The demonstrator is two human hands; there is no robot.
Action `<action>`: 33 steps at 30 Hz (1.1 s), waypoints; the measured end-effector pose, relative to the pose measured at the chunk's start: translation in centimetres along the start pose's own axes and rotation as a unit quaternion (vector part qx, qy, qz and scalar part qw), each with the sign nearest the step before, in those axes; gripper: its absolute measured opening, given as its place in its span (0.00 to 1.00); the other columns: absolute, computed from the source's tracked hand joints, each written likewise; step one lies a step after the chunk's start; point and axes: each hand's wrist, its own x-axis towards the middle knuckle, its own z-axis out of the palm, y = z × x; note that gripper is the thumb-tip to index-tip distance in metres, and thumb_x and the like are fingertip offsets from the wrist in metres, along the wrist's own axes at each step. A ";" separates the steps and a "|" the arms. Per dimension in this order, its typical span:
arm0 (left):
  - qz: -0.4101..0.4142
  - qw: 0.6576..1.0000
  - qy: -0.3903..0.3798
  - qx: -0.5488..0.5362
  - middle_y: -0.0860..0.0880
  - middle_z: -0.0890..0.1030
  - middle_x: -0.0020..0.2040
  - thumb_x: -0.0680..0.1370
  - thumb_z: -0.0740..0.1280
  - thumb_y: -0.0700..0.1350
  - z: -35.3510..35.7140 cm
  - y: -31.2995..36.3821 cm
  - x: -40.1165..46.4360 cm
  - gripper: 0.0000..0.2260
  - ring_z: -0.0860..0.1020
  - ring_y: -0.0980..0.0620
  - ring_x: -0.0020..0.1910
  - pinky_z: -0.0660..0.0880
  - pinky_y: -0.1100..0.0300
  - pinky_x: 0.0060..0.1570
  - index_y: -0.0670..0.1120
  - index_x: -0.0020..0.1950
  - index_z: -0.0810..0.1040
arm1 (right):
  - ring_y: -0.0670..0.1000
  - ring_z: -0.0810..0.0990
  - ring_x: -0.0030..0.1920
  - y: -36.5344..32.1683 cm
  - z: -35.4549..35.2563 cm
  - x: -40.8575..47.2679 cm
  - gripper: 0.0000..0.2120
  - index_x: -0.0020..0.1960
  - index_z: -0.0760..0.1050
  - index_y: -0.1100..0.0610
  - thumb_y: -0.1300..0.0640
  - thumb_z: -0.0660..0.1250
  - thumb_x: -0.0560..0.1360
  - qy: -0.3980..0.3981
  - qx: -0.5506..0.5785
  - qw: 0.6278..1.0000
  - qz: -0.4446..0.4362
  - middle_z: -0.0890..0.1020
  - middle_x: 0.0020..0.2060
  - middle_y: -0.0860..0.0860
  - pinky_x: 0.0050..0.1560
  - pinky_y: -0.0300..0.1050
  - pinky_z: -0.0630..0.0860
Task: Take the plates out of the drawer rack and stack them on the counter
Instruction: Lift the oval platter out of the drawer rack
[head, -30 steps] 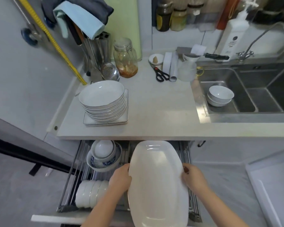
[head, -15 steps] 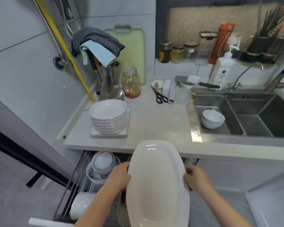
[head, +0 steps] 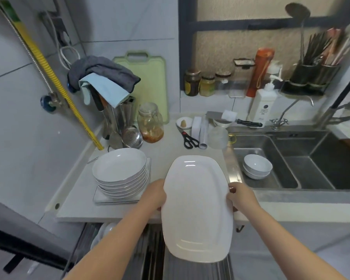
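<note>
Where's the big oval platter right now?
In the head view the oval platter is held centre frame between the left hand and right hand, over the counter's front edge, right of the stack of round plates.

a plain white oval platter (head: pixel 197 207) with no pattern, beside a stack of plain white plates (head: pixel 120 174) on a pale grey surface (head: pixel 166 150). behind the stack, a pale green cutting board (head: pixel 153 85), a dark grey cloth (head: pixel 103 70) over a light blue one (head: pixel 105 90), and a clear jar (head: pixel 150 123) with orange-red residue. a yellow ribbed hose (head: pixel 55 83) runs down the grey wall left of the stack. right of the platter, two white bowls (head: pixel 257 166) in a steel-grey sink (head: pixel 311 158); behind it, black-handled scissors (head: pixel 190 141), a white pump bottle (head: pixel 265 103) and an orange bottle (head: pixel 261 71).
</note>
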 end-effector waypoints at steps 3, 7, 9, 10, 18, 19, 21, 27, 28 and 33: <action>0.005 1.000 -0.009 -0.015 0.43 0.81 0.55 0.73 0.56 0.36 -0.1 0.4 2.7 0.16 0.79 0.41 0.52 0.78 0.52 0.47 0.42 0.55 0.77 | 0.62 0.79 0.38 -0.9 0.0 2.5 0.14 0.46 0.78 0.67 0.71 0.55 0.70 0.007 -0.008 1.000 0.007 0.80 0.40 0.60 0.40 0.59 0.83; 0.012 0.999 0.008 -0.047 0.45 0.81 0.55 0.74 0.55 0.35 0.2 0.4 5.9 0.17 0.78 0.42 0.54 0.76 0.54 0.52 0.45 0.57 0.77 | 0.64 0.80 0.40 -1.4 0.6 5.6 0.13 0.47 0.77 0.68 0.70 0.55 0.70 0.021 -0.013 1.000 0.013 0.81 0.43 0.64 0.43 0.61 0.81; 0.008 0.996 0.027 -0.083 0.46 0.82 0.51 0.72 0.55 0.34 0.7 0.1 7.2 0.18 0.78 0.43 0.52 0.76 0.53 0.52 0.46 0.55 0.78 | 0.64 0.78 0.40 -1.2 1.0 7.2 0.12 0.45 0.77 0.68 0.70 0.55 0.69 0.031 -0.010 0.999 0.008 0.81 0.43 0.64 0.43 0.61 0.81; 0.005 0.994 0.034 -0.099 0.47 0.82 0.49 0.71 0.55 0.33 1.0 0.0 7.9 0.18 0.79 0.43 0.50 0.76 0.53 0.51 0.46 0.54 0.78 | 0.61 0.75 0.37 -1.1 1.3 8.0 0.11 0.43 0.76 0.68 0.70 0.56 0.69 0.036 -0.010 0.999 0.009 0.81 0.42 0.65 0.44 0.62 0.81; -0.017 0.990 0.047 -0.129 0.43 0.82 0.46 0.73 0.57 0.33 3.2 -0.6 12.2 0.17 0.78 0.41 0.47 0.73 0.55 0.44 0.48 0.54 0.79 | 0.55 0.73 0.36 -0.7 2.2 12.0 0.10 0.43 0.78 0.63 0.68 0.59 0.70 0.041 -0.005 0.999 0.001 0.82 0.39 0.60 0.46 0.58 0.80; -0.020 0.991 0.045 -0.121 0.44 0.82 0.47 0.73 0.57 0.33 3.5 -0.6 12.6 0.17 0.78 0.41 0.48 0.73 0.56 0.44 0.47 0.54 0.79 | 0.56 0.73 0.36 -0.6 2.2 12.4 0.09 0.42 0.78 0.62 0.68 0.59 0.70 0.037 -0.008 0.999 0.003 0.81 0.37 0.59 0.45 0.57 0.80; -0.023 0.993 0.039 -0.111 0.43 0.82 0.48 0.73 0.57 0.34 3.8 -0.7 13.2 0.16 0.78 0.40 0.49 0.73 0.56 0.44 0.46 0.54 0.79 | 0.56 0.72 0.35 -0.3 2.4 13.2 0.07 0.41 0.76 0.65 0.68 0.59 0.70 0.031 -0.019 0.999 0.008 0.78 0.34 0.58 0.44 0.56 0.79; -0.037 0.993 0.022 -0.107 0.45 0.83 0.48 0.72 0.57 0.33 4.3 -0.7 14.3 0.17 0.79 0.41 0.49 0.74 0.56 0.47 0.47 0.54 0.79 | 0.55 0.71 0.36 0.6 3.1 14.8 0.07 0.44 0.76 0.67 0.68 0.59 0.70 0.022 -0.036 0.999 0.020 0.80 0.39 0.63 0.44 0.58 0.78; -0.038 0.993 0.020 -0.106 0.45 0.83 0.48 0.72 0.57 0.33 4.4 -0.7 14.4 0.18 0.79 0.42 0.48 0.74 0.57 0.47 0.47 0.54 0.79 | 0.55 0.72 0.36 0.8 3.1 14.9 0.07 0.45 0.76 0.66 0.68 0.59 0.71 0.020 -0.037 0.999 0.022 0.81 0.41 0.63 0.44 0.57 0.78; -0.049 0.995 0.017 -0.081 0.46 0.82 0.53 0.74 0.58 0.34 4.7 -0.6 14.6 0.19 0.78 0.43 0.53 0.76 0.53 0.53 0.47 0.60 0.78 | 0.64 0.78 0.47 1.3 3.2 15.4 0.11 0.48 0.77 0.66 0.68 0.59 0.69 0.001 -0.032 0.999 0.008 0.82 0.44 0.64 0.37 0.46 0.66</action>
